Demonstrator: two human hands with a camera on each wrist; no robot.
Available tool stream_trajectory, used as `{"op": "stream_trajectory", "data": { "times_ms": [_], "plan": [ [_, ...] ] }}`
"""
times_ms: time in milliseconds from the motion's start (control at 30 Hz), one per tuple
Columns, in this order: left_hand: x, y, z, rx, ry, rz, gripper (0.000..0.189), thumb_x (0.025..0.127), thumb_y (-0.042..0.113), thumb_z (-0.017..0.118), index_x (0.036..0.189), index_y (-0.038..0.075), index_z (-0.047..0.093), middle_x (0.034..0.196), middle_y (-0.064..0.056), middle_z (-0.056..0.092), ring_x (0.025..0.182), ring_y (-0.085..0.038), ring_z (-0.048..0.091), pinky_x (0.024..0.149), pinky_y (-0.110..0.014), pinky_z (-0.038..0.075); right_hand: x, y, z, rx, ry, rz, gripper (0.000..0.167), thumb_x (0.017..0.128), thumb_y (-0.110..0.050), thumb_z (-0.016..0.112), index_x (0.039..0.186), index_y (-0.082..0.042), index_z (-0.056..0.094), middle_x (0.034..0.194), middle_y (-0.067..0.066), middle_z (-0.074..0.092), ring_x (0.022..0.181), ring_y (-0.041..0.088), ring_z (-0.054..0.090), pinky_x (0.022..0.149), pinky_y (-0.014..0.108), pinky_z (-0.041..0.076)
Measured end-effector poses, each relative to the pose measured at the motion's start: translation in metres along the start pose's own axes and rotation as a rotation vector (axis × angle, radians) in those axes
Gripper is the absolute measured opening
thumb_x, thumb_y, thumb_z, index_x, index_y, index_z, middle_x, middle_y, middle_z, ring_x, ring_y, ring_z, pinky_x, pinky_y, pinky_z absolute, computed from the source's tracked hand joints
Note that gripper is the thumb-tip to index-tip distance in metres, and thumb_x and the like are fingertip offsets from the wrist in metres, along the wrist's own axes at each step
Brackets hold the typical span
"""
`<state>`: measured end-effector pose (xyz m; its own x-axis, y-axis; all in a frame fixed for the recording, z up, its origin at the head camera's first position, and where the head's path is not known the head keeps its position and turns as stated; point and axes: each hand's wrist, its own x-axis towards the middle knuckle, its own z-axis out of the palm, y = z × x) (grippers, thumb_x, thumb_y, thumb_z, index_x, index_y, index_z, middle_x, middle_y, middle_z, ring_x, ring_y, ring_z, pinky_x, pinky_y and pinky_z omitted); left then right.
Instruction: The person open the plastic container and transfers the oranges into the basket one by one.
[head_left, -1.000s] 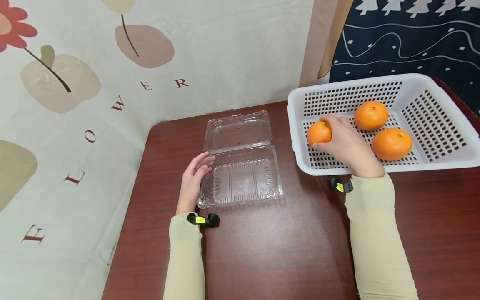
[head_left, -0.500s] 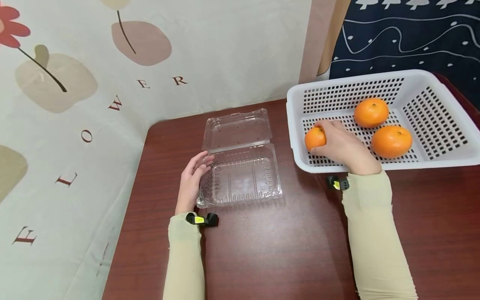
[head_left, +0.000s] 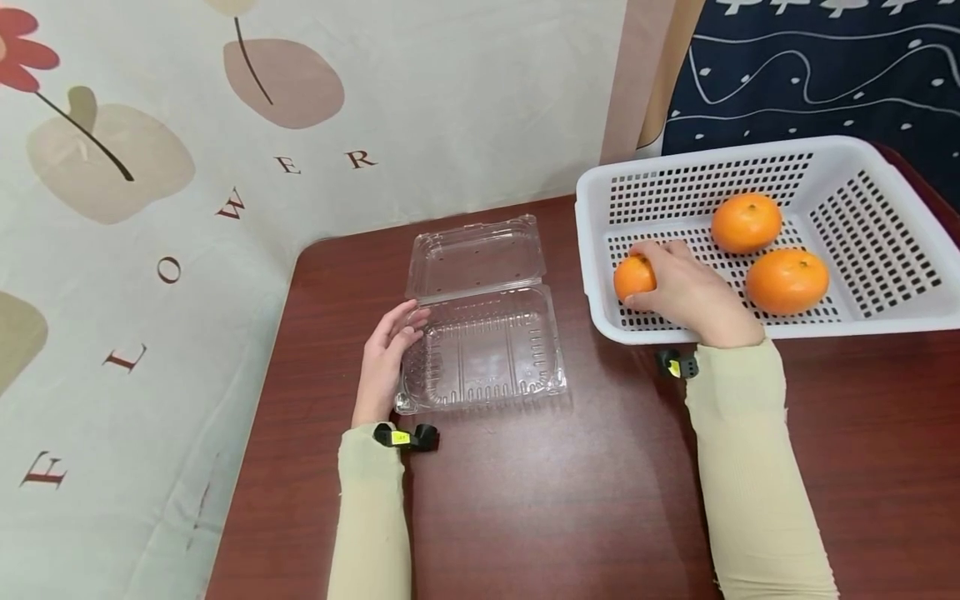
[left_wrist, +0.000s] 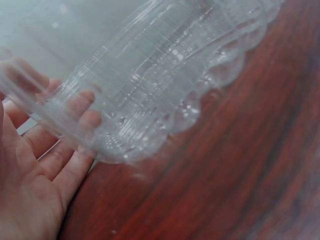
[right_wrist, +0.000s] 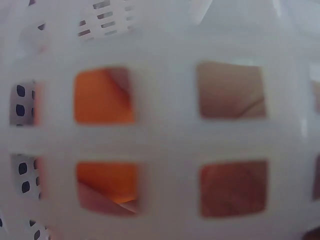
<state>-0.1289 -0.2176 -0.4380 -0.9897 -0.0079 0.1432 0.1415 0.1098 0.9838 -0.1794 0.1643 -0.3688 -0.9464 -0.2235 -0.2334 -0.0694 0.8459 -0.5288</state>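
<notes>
In the head view my right hand (head_left: 686,287) reaches into the white basket (head_left: 622,337) and grips a mandarin orange (head_left: 632,278) near its left end, thumb on the near side and fingers over the top. Through the holes of the basket wall (right_wrist: 167,140), the right wrist view shows orange peel and parts of the hand. My left hand (head_left: 382,358) rests against the left side of a clear plastic clamshell box (head_left: 486,354) whose lid (head_left: 476,258) lies folded back. The left wrist view shows its loosely bent fingertips (left_wrist: 82,102) through the plastic wall.
Two more mandarin oranges, one farther back (head_left: 746,222) and one nearer (head_left: 787,282), lie in the basket to the right of my hand. Box and basket stand on a dark red-brown table (head_left: 540,500). A printed cloth (head_left: 450,100) hangs behind the table.
My right hand and the gripped mandarin orange have shifted slightly toward the near side of the basket. The left hand and the box stay as they were.
</notes>
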Motion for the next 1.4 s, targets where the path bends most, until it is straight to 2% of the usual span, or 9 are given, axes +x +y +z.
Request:
{"op": "stream_trajectory", "data": {
  "times_ms": [233,467,633,833,1400],
  "plan": [
    [0.001,0.000,0.000,-0.002,-0.002,0.002,0.037,0.093,-0.001,0.038,0.129,0.003,0.044,0.123,-0.021,0.050,0.116,-0.029,0.045,0.095,-0.045,0.036,0.001,0.000,0.001,-0.008,0.001,-0.022,0.063,0.078,-0.026,0.065,0.133,-0.012,0.037,0.125,0.021,0.033,0.100,0.036,0.037,0.080,0.053,0.034],
    [0.003,-0.007,-0.003,0.000,-0.001,0.001,0.037,0.093,0.004,0.041,0.129,0.007,0.045,0.123,-0.019,0.051,0.115,-0.027,0.046,0.095,-0.042,0.037,0.002,0.001,0.000,-0.034,0.001,-0.016,0.064,0.081,-0.029,0.062,0.136,-0.013,0.035,0.130,0.021,0.032,0.107,0.035,0.034,0.086,0.057,0.031],
    [0.002,0.000,-0.001,0.007,-0.001,-0.008,0.037,0.093,0.001,0.039,0.129,0.005,0.044,0.123,-0.021,0.050,0.116,-0.028,0.046,0.095,-0.043,0.036,0.001,0.000,-0.002,-0.048,0.004,-0.009,0.063,0.082,-0.029,0.058,0.137,-0.012,0.033,0.133,0.020,0.031,0.111,0.035,0.032,0.088,0.059,0.029],
    [0.001,0.002,0.000,0.006,0.004,-0.021,0.037,0.093,0.002,0.039,0.129,0.006,0.044,0.123,-0.020,0.050,0.116,-0.028,0.045,0.096,-0.043,0.036,0.001,0.000,-0.003,-0.032,-0.004,-0.030,0.056,0.086,-0.024,0.050,0.137,-0.008,0.031,0.135,0.021,0.030,0.115,0.035,0.030,0.094,0.057,0.026],
    [0.000,0.004,0.000,0.007,-0.002,-0.026,0.037,0.093,0.002,0.039,0.130,0.004,0.043,0.124,-0.022,0.049,0.116,-0.030,0.045,0.096,-0.045,0.035,-0.001,0.001,-0.002,0.010,0.077,-0.039,0.053,0.083,-0.010,0.054,0.132,-0.005,0.036,0.129,0.022,0.036,0.108,0.037,0.034,0.093,0.057,0.027]
  ]
}}
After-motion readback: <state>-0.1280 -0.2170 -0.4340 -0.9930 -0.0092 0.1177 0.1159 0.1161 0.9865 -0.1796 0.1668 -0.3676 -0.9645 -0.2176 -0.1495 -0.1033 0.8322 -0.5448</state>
